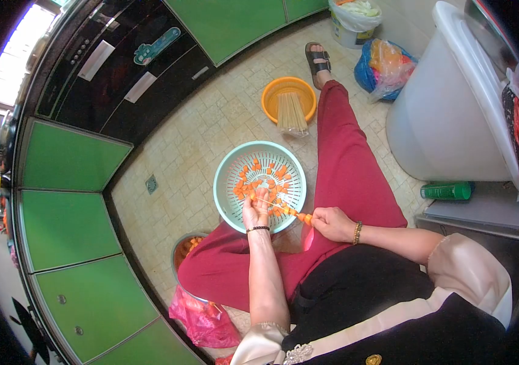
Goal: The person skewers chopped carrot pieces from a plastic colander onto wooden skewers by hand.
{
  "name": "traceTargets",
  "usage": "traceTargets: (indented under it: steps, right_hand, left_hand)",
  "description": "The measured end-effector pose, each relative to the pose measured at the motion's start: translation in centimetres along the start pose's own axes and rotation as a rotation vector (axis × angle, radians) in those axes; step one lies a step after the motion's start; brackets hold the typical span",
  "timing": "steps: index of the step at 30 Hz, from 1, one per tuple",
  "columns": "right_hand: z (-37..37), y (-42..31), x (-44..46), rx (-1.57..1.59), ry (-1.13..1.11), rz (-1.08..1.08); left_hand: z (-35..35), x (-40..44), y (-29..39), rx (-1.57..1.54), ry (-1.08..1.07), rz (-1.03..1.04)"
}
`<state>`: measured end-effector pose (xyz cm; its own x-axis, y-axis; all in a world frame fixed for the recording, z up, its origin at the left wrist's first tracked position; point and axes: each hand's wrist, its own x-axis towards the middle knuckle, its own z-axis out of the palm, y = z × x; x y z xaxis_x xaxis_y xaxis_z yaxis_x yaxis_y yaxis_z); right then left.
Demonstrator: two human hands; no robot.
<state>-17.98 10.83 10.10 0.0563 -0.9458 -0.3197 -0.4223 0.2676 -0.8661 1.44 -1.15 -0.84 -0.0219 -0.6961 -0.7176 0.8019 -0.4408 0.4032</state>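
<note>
My right hand point(331, 224) is closed around the lower end of a thin wooden skewer point(271, 202). Several orange carrot pieces point(299, 215) are threaded along the part nearest that hand. At the skewer's far tip, my left hand point(256, 208) is turned palm up, its fingers pinching a small carrot piece point(252, 196). Whether the tip has entered that piece I cannot tell. Beneath both hands sits a pale green colander point(228, 164) with loose carrot chunks scattered over its slotted bottom.
An orange basket point(267, 92) holds a bundle of skewers point(292, 112). A metal bowl point(176, 254) of orange pieces and a pink plastic bag point(202, 319) lie by my bent leg. Green cabinets point(68, 225) line the left; a large white tub point(421, 121) stands right.
</note>
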Motion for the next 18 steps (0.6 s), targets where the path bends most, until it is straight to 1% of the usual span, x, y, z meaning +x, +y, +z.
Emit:
traceTargets:
  steps: [5, 18]
  right_hand:
    - [0.07, 0.04, 0.01, 0.0, -0.007, 0.019]
    - [0.09, 0.66, -0.08, 0.02, -0.01, 0.021]
  left_hand:
    - [-0.19, 0.13, -0.02, 0.007, -0.008, 0.002]
    - [-0.44, -0.05, 0.24, 0.159, -0.029, 0.021]
